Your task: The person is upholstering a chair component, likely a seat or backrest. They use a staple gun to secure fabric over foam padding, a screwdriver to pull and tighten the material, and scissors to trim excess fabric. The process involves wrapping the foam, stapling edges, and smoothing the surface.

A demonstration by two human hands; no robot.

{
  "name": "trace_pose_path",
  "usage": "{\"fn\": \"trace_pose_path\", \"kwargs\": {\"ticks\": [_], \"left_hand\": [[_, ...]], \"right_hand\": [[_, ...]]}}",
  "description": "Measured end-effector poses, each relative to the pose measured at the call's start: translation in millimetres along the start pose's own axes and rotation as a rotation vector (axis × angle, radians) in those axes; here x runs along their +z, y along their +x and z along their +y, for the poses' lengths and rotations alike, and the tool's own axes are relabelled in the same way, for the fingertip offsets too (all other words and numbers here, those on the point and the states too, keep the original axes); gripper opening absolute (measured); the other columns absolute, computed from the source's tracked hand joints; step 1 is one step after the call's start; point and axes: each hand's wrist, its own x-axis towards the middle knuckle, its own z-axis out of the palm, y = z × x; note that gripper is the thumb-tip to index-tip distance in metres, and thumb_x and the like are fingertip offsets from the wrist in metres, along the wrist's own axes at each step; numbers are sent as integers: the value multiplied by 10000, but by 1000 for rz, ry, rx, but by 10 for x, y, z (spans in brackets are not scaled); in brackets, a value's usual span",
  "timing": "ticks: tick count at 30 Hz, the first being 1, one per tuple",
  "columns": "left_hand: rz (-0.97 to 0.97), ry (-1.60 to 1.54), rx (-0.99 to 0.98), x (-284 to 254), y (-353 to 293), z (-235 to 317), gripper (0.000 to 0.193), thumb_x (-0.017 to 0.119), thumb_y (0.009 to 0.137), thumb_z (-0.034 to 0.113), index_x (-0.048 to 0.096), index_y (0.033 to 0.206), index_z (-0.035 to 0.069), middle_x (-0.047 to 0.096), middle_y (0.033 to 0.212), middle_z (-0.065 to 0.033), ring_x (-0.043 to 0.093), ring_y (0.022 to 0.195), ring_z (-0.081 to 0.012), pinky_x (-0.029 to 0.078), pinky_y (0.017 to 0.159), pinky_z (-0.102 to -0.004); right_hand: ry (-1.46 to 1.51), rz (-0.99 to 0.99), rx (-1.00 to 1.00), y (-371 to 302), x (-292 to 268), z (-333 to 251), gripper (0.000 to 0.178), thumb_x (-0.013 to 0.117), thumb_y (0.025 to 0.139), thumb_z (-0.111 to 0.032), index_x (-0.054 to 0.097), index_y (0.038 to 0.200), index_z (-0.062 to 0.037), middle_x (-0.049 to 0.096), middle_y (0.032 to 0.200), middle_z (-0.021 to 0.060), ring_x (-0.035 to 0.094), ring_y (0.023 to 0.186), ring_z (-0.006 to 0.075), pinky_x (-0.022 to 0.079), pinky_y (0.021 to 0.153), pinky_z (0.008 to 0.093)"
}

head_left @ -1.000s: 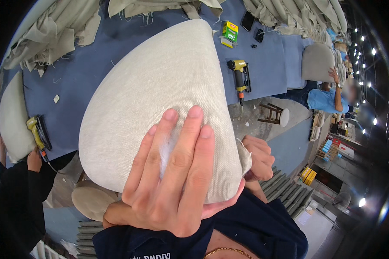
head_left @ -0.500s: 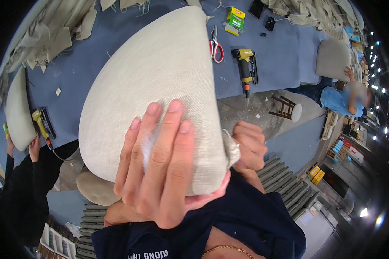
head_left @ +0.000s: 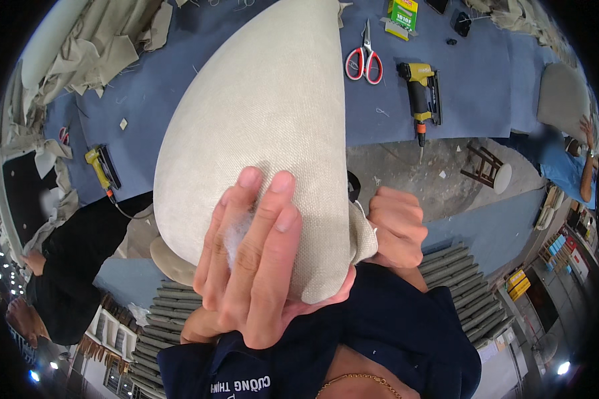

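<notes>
A beige fabric-covered seat cushion (head_left: pixel 253 106) stands tilted on edge in front of me, its broad face toward the left. My left hand (head_left: pixel 246 259) is wrapped round its near end, with long fingers lying over the fabric and the palm under the lower edge. A tuft of white fluff (head_left: pixel 235 238) pokes out between those fingers. At the right side, my right hand (head_left: pixel 398 227) is closed in a fist on a bunched flap of the cover fabric (head_left: pixel 362 234). The fingertips of that hand are hidden, and so is the cushion's underside.
On the blue-grey table lie red-handled scissors (head_left: pixel 364 61), a yellow-black staple gun (head_left: pixel 420 96) with its hose, and a green-yellow box (head_left: pixel 402 16). A second staple gun (head_left: pixel 102 169) lies left, near a co-worker in black (head_left: pixel 73 292). Fabric scraps (head_left: pixel 100 53) are piled behind. A stool (head_left: pixel 489 167) stands right.
My view has shifted, so the table items appear farther right. Both hands keep their hold on the cushion. The co-worker's cushion at left now lies flat, showing a dark underside.
</notes>
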Motion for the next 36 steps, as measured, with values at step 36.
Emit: {"fn": "trace_pose_path", "kwargs": {"ticks": [36], "left_hand": [[215,-297,83,-955,-126,-850,905,883,615,153,453,1361,-124,667,1221,-260,682,1109,-409,530,994,-458]], "right_hand": [[-424,105,36,773,957,-859,101,723,707,-32,685,768,39,405,561,36,395,426,191,260,423,312]]}}
